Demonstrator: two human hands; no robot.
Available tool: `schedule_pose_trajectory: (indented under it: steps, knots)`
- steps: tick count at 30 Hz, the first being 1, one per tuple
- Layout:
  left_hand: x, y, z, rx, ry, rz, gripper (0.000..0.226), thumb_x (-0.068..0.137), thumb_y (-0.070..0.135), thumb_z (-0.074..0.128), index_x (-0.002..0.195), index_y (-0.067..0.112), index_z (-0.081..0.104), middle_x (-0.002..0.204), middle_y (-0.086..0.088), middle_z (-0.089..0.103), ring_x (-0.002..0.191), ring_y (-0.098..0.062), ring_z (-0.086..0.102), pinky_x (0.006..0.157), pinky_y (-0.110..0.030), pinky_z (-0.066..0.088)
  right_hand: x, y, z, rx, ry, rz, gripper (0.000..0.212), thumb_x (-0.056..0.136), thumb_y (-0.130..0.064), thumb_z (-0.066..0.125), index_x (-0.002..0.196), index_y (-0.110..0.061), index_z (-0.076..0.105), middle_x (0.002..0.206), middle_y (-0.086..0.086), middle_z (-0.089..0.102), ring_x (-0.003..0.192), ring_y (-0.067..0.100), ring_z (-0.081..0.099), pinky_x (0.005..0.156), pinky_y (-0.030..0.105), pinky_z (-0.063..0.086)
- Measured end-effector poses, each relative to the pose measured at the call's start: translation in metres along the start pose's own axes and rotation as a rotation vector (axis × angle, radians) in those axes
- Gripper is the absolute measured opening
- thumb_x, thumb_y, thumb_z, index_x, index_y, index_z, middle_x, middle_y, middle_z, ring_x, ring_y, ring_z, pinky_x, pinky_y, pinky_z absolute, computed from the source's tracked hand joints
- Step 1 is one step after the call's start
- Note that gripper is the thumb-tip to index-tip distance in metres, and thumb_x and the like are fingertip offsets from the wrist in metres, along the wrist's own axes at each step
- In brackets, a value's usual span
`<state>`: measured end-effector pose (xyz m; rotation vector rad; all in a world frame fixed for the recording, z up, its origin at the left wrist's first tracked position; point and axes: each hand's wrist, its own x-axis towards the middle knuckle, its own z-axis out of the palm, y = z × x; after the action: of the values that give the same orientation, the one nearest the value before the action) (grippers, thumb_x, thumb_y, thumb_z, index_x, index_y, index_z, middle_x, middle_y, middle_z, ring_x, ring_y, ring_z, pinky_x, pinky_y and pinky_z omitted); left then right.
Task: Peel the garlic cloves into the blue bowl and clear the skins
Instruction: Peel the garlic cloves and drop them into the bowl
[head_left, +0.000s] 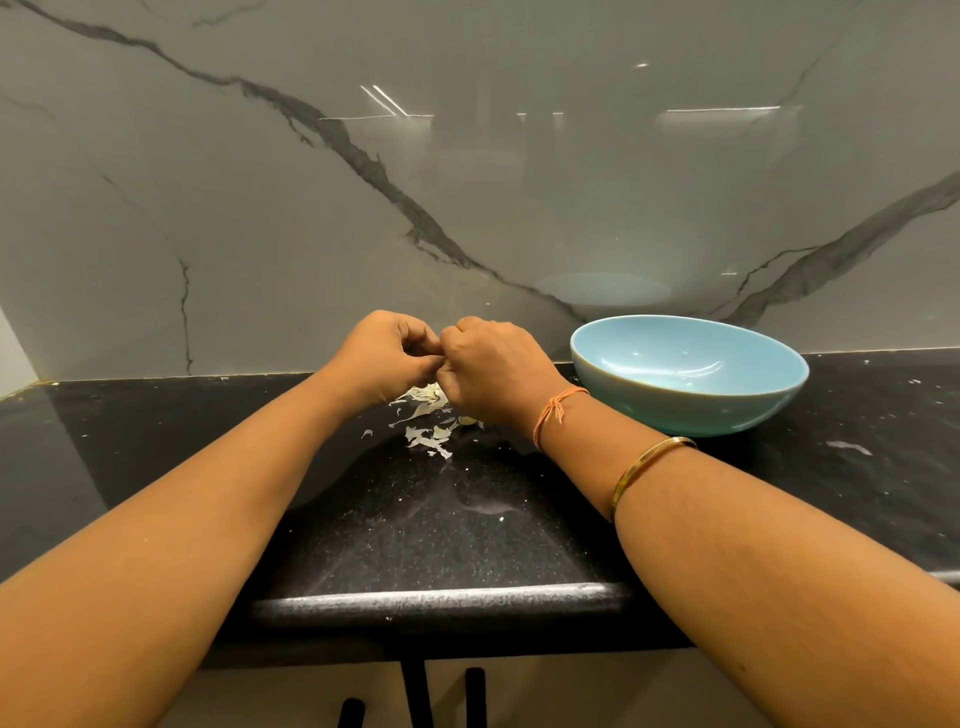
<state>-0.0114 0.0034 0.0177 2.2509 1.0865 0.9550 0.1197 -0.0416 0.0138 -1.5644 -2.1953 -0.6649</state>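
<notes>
My left hand (387, 353) and my right hand (493, 366) meet fingertip to fingertip above the black counter, both with curled fingers pinching something small between them; the fingers hide it, so I cannot make out the clove itself. Just below the hands lies a small heap of pale garlic skins (426, 421), with a piece that looks like a clove (467, 420) beside my right wrist. The blue bowl (691, 410) stands to the right of my right hand, tilted towards me, and its inside looks nearly bare.
The black speckled counter (415, 530) runs to a rounded front edge near me, with cabinet handles (418, 691) below. A grey marble wall (467, 182) rises right behind the hands and bowl. A small white scrap (849, 447) lies right of the bowl.
</notes>
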Motion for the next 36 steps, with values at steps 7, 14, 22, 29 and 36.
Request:
schedule_pose_trajectory:
  steps: [7,14,22,29,36]
  knots:
    - [-0.002,0.002,0.000,-0.059,-0.008,-0.032,0.016,0.080,0.002,0.071,0.072,0.015,0.067,0.069,-0.009,0.067,0.056,-0.002,0.059,0.064,-0.021,0.052,0.003,0.005,0.001,0.025,-0.050,0.060,0.024,0.098,-0.021,0.039,0.109,-0.005,0.054,0.108,0.012,0.057,0.094,0.030,0.056,0.068,0.031,0.035]
    - [-0.005,0.005,-0.002,-0.281,0.074,-0.052,0.016,0.079,0.002,0.071,0.075,0.017,0.072,0.088,-0.035,0.065,0.072,-0.026,0.053,0.086,-0.055,0.049,0.003,0.015,0.004,0.383,0.003,0.164,0.016,0.092,-0.012,0.042,0.088,-0.001,0.053,0.090,0.014,0.056,0.080,0.025,0.043,0.066,0.030,0.027]
    - [0.001,-0.001,-0.002,-0.220,0.104,-0.018,0.013,0.082,0.008,0.068,0.094,0.011,0.072,0.075,-0.003,0.069,0.060,-0.002,0.059,0.066,-0.017,0.055,0.001,0.017,0.005,0.561,0.203,0.240,0.019,0.090,-0.015,0.051,0.087,-0.001,0.064,0.084,0.011,0.065,0.076,0.023,0.055,0.068,0.039,0.046]
    - [0.002,-0.003,0.000,-0.210,0.113,0.003,0.015,0.084,0.009,0.066,0.085,0.023,0.071,0.082,-0.007,0.071,0.076,-0.017,0.060,0.074,-0.026,0.056,0.000,0.016,0.007,0.593,0.241,0.242,0.017,0.091,-0.015,0.054,0.087,-0.002,0.064,0.083,0.008,0.064,0.075,0.020,0.055,0.069,0.037,0.048]
    - [0.002,-0.004,0.001,-0.176,0.132,0.022,0.015,0.084,0.009,0.067,0.096,0.015,0.072,0.077,0.001,0.069,0.061,0.000,0.059,0.066,-0.015,0.054,0.000,0.016,0.007,0.613,0.248,0.256,0.019,0.090,-0.018,0.054,0.083,-0.003,0.064,0.079,0.007,0.065,0.072,0.021,0.056,0.067,0.038,0.049]
